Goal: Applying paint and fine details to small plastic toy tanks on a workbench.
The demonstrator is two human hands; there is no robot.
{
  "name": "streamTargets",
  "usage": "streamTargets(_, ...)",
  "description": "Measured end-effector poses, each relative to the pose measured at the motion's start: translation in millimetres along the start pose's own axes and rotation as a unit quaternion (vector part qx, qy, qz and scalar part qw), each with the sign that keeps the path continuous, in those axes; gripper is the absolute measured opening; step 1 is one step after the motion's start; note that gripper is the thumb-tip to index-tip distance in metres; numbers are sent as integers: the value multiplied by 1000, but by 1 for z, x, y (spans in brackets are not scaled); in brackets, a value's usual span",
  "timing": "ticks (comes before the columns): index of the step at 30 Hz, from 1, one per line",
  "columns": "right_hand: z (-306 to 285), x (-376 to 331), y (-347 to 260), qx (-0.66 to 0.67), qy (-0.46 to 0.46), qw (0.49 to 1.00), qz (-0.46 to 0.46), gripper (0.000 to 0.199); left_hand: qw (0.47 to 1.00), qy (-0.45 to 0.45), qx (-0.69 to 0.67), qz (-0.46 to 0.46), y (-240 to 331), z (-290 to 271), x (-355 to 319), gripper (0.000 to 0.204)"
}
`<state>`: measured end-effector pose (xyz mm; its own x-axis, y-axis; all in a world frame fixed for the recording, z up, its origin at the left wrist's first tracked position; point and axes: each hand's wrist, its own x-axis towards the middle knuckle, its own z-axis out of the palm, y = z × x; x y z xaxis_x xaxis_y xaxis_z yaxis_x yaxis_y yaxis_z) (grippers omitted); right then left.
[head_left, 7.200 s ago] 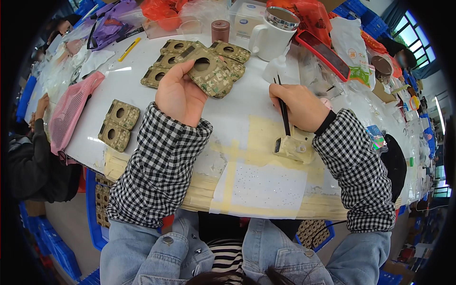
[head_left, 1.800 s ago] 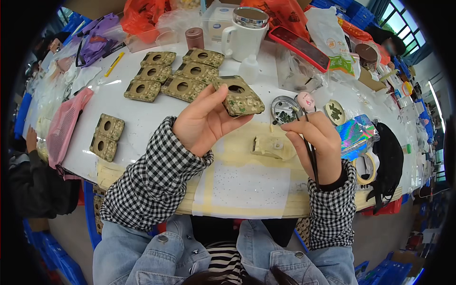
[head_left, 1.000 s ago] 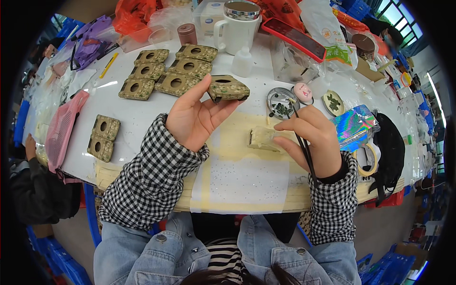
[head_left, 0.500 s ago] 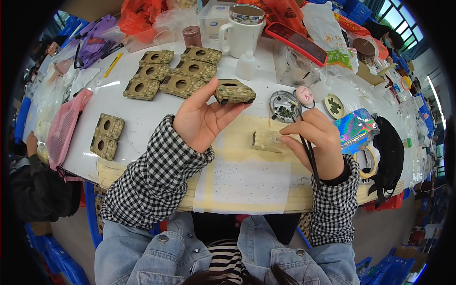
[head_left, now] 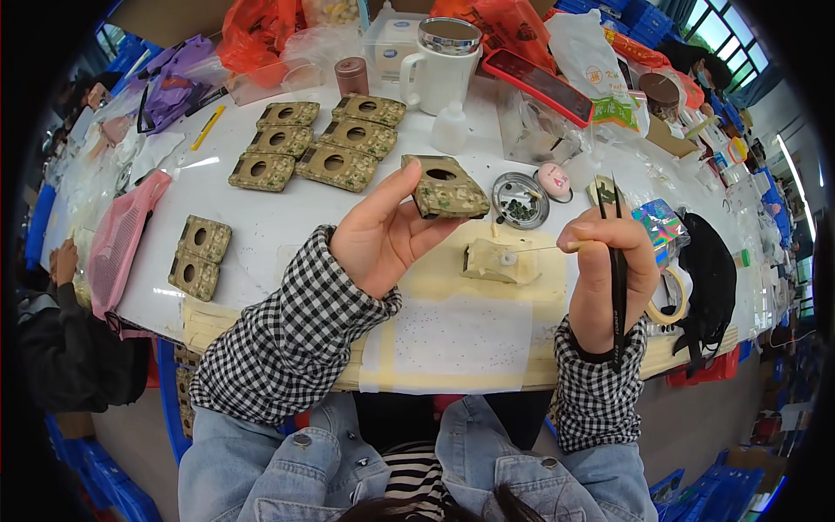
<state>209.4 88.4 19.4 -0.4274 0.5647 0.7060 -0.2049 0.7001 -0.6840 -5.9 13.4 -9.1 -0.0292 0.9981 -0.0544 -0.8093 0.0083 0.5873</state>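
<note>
Black tweezers [head_left: 619,296] upright, right hand [head_left: 598,283] curled

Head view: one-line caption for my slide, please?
Left hand holds a camouflage piece with a hole; right hand holds black tweezers and a thin rod.

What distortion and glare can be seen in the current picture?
Head view: the table seems to curve along its front edge, and the picture's corners are black; head view: a pale glare on the table's left part; head view: the window is bright; head view: left hand and camouflage piece look fairly sharp.
</note>
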Motion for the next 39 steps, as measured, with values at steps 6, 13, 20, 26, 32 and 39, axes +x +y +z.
streamTargets(6, 9, -3, 0, 38, 31, 998, 33, 10, 995, -24, 94, 0, 0, 5, -4, 42)
streamTargets(13, 11, -6, 0, 15, 26, 999, 25, 9, 987, -76, 136, -31, -5, 13, -8, 56)
streamTargets(20, 19, -5, -4, 22, -30, 999, -10, 11, 987, -66, 139, -39, -8, 19, -12, 61)
streamTargets(26, 21, -5, -3, -4, -36, 999, -23, 12, 985, -75, 149, -47, -8, 20, -12, 62)
streamTargets(32, 22, -5, -2, -12, -49, 999, -21, 12, 984, -75, 153, -50, -7, 20, -13, 63)
streamTargets(39, 22, -5, -1, -15, -42, 999, -19, 11, 984, -74, 152, -55, -7, 20, -13, 64)
